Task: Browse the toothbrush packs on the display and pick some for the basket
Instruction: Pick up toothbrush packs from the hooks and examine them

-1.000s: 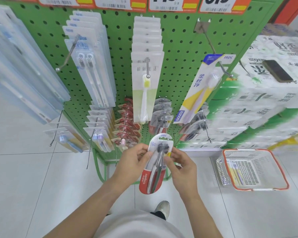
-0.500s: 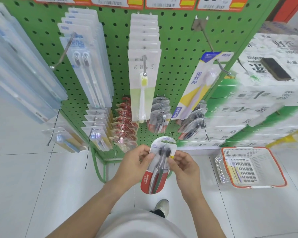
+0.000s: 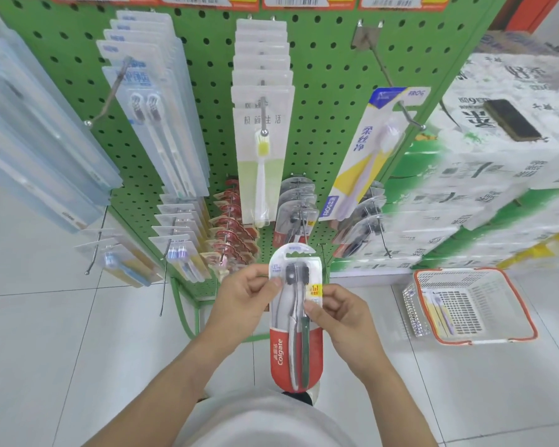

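I hold a red-and-white Colgate toothbrush pack (image 3: 296,333) upright in front of me, with two dark brushes inside. My left hand (image 3: 246,298) pinches its left edge near the top. My right hand (image 3: 339,314) pinches its right edge by the yellow sticker. Behind it stands the green pegboard display (image 3: 323,66) hung with several toothbrush packs. The white basket with an orange rim (image 3: 471,304) sits on the floor to the right, and one toothbrush pack (image 3: 436,311) lies inside it.
Long metal hooks (image 3: 391,82) stick out from the board toward me. Stacked tissue packages (image 3: 484,188) stand to the right, with a dark phone-like object (image 3: 513,121) on top. White tiled floor (image 3: 46,333) surrounds the display.
The pack has come a little lower and closer to me, held in both hands throughout. The view has tilted slightly downward.
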Tool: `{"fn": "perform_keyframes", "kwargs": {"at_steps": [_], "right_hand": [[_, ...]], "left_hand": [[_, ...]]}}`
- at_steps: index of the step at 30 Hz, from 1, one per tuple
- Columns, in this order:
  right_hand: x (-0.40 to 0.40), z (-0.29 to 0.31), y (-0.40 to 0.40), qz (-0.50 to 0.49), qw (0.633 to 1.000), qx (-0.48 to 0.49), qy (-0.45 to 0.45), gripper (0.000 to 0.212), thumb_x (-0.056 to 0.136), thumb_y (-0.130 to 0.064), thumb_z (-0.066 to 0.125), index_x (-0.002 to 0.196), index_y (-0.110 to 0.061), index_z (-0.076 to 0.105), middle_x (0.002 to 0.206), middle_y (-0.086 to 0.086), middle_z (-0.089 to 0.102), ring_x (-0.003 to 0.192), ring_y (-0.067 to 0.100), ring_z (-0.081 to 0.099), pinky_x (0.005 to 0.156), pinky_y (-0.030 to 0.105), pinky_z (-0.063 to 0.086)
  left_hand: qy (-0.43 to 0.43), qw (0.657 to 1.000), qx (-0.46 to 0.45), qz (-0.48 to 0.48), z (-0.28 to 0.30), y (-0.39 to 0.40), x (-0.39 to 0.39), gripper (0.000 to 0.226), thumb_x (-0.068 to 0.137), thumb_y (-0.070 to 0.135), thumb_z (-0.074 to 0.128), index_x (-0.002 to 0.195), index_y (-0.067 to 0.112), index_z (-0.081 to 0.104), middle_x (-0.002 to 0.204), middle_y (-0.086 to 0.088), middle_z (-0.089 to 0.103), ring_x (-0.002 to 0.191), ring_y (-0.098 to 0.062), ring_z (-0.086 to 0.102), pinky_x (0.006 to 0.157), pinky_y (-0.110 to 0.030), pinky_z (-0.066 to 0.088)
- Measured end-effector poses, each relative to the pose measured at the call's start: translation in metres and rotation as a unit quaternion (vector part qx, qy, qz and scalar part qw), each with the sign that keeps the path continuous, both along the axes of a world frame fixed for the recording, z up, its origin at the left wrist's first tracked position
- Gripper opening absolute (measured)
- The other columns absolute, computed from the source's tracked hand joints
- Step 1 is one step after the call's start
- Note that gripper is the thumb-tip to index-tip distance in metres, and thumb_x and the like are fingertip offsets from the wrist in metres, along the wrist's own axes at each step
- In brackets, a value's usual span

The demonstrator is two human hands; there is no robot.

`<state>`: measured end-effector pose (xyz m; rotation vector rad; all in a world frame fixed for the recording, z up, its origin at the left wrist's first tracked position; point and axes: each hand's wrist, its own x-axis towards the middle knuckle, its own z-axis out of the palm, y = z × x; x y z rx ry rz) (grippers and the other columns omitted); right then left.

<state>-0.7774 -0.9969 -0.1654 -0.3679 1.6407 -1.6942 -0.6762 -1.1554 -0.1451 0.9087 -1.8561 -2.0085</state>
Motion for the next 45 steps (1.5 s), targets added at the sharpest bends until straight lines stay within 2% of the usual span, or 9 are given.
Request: {"fn": "perform_keyframes", "kwargs": {"at_steps": [6, 9, 13, 20, 23, 26, 30, 35, 45], "right_hand": [[0.004, 0.011, 0.003, 0.104, 0.993, 0.052, -0.015, 0.033, 0.083, -0.011, 0.078, 0.112, -0.003, 0.067, 0.088, 0.012, 0.078, 0.07, 0.016, 0.072, 0.064, 0.023, 0.053], [0.005, 0.016, 0.003, 0.098, 0.994, 0.054, -0.017, 0.037, 0.078, -0.016, 0.079, 0.11, -0.001, 0.067, 0.088, 0.015, 0.078, 0.064, 0.018, 0.07, 0.061, 0.026, 0.055], [0.006, 0.018, 0.002, 0.082, 0.996, 0.039, -0.019, 0.035, 0.081, -0.014, 0.079, 0.112, -0.002, 0.067, 0.098, 0.019, 0.077, 0.086, 0.035, 0.074, 0.08, 0.044, 0.06], [0.007, 0.026, 0.001, 0.141, 0.988, 0.061, -0.025, 0.047, 0.072, -0.011, 0.085, 0.113, -0.002, 0.064, 0.101, 0.018, 0.077, 0.087, 0.031, 0.075, 0.079, 0.037, 0.059], [0.008, 0.025, 0.002, 0.138, 0.988, 0.069, -0.024, 0.047, 0.072, -0.013, 0.089, 0.11, -0.002, 0.064, 0.1, 0.019, 0.077, 0.084, 0.032, 0.075, 0.076, 0.037, 0.059], [0.01, 0.025, 0.001, 0.12, 0.991, 0.056, -0.031, 0.047, 0.071, -0.013, 0.087, 0.11, 0.0, 0.065, 0.101, 0.021, 0.077, 0.084, 0.033, 0.075, 0.076, 0.039, 0.059], [0.012, 0.031, 0.004, 0.138, 0.988, 0.051, -0.043, 0.047, 0.077, -0.019, 0.083, 0.117, -0.003, 0.064, 0.102, 0.022, 0.076, 0.084, 0.034, 0.075, 0.07, 0.037, 0.059], [0.007, 0.031, 0.008, 0.184, 0.981, 0.048, -0.048, 0.044, 0.083, -0.008, 0.077, 0.125, -0.006, 0.063, 0.104, 0.026, 0.075, 0.083, 0.037, 0.075, 0.068, 0.038, 0.059], [0.005, 0.03, 0.006, 0.202, 0.977, 0.054, -0.039, 0.039, 0.08, -0.007, 0.079, 0.116, -0.01, 0.066, 0.099, 0.023, 0.076, 0.079, 0.036, 0.076, 0.066, 0.04, 0.061]], "left_hand": [[-0.012, 0.994, 0.054, 0.091, 0.004, -0.008, 0.009, 0.012, 0.097, 0.011, 0.065, 0.107, 0.013, 0.07, 0.091, -0.008, 0.079, 0.087, -0.031, 0.076, 0.083, -0.052, 0.06], [-0.009, 0.996, 0.07, 0.058, 0.008, -0.01, 0.015, 0.015, 0.097, 0.011, 0.063, 0.111, 0.01, 0.068, 0.093, -0.01, 0.079, 0.088, -0.03, 0.076, 0.081, -0.046, 0.062], [-0.029, 0.995, 0.098, -0.009, 0.013, -0.008, 0.022, 0.017, 0.097, 0.009, 0.063, 0.112, 0.002, 0.067, 0.092, -0.015, 0.078, 0.082, -0.033, 0.076, 0.072, -0.038, 0.063], [-0.023, 0.995, 0.088, 0.037, 0.015, -0.012, 0.029, 0.017, 0.097, 0.012, 0.064, 0.112, 0.005, 0.068, 0.093, -0.012, 0.078, 0.085, -0.032, 0.076, 0.076, -0.042, 0.063], [-0.033, 0.995, 0.092, 0.008, 0.017, -0.014, 0.032, 0.018, 0.097, 0.014, 0.065, 0.112, 0.006, 0.068, 0.094, -0.012, 0.078, 0.086, -0.032, 0.076, 0.079, -0.042, 0.062], [-0.055, 0.993, 0.097, -0.045, 0.016, -0.01, 0.038, 0.018, 0.097, 0.014, 0.065, 0.107, 0.0, 0.069, 0.092, -0.015, 0.078, 0.084, -0.034, 0.076, 0.076, -0.04, 0.062], [-0.062, 0.992, 0.105, -0.03, 0.014, -0.005, 0.044, 0.021, 0.097, 0.016, 0.064, 0.108, -0.001, 0.07, 0.092, -0.015, 0.078, 0.083, -0.032, 0.076, 0.071, -0.035, 0.062], [-0.071, 0.992, 0.106, -0.013, 0.013, -0.008, 0.046, 0.021, 0.097, 0.018, 0.064, 0.108, 0.001, 0.07, 0.091, -0.015, 0.078, 0.084, -0.035, 0.076, 0.077, -0.042, 0.063], [-0.111, 0.986, 0.123, -0.014, 0.019, -0.009, 0.046, 0.022, 0.098, 0.024, 0.064, 0.103, 0.002, 0.067, 0.087, -0.014, 0.078, 0.078, -0.033, 0.076, 0.07, -0.037, 0.063]]}}
